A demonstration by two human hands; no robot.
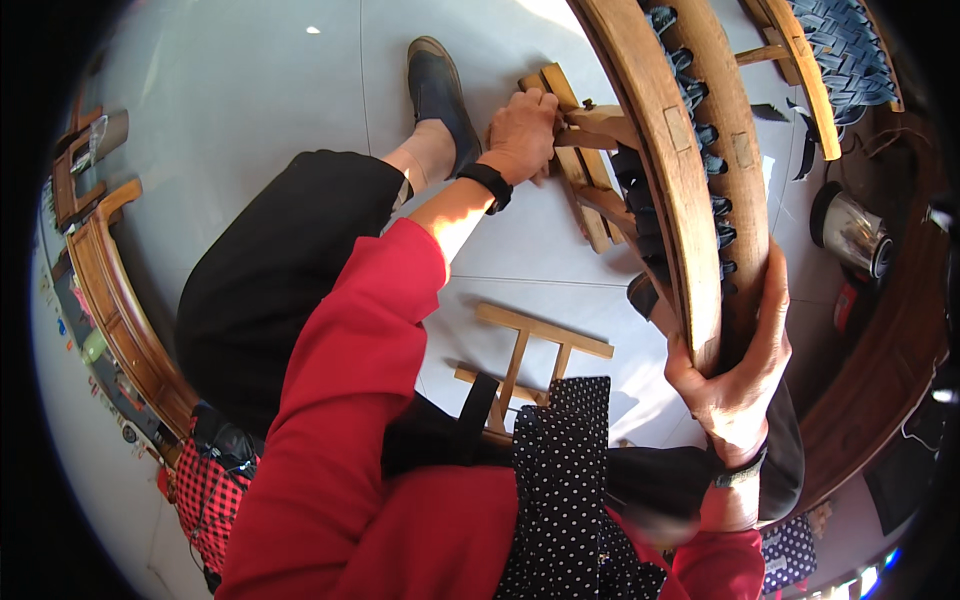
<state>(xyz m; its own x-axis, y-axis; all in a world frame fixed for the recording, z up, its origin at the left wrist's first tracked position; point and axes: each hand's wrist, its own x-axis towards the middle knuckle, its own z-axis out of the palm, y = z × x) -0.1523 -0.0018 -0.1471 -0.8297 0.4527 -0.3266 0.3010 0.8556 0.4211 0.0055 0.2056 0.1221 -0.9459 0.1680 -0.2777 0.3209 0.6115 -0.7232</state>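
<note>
A wooden folding stool point(648, 90) with dark strap webbing between its rails stands tipped up at the right. My right hand point(735, 385) grips the lower ends of its two long rails, thumb on one side and fingers on the other. Farther off to the left, my left hand point(522, 135) is closed around the stool's wooden leg bars point(560, 95). Dark woven straps point(708, 160) are looped in a row along the rail. The left fingertips are partly hidden behind the wood.
A small wooden frame point(545, 330) lies on the grey tiled floor point(250, 80) between my legs. Another stool with a blue woven seat point(845, 50) stands at the far right, near dark strap scraps point(803, 140) and a shiny metal container point(850, 230). Wooden furniture point(125, 300) lines the left.
</note>
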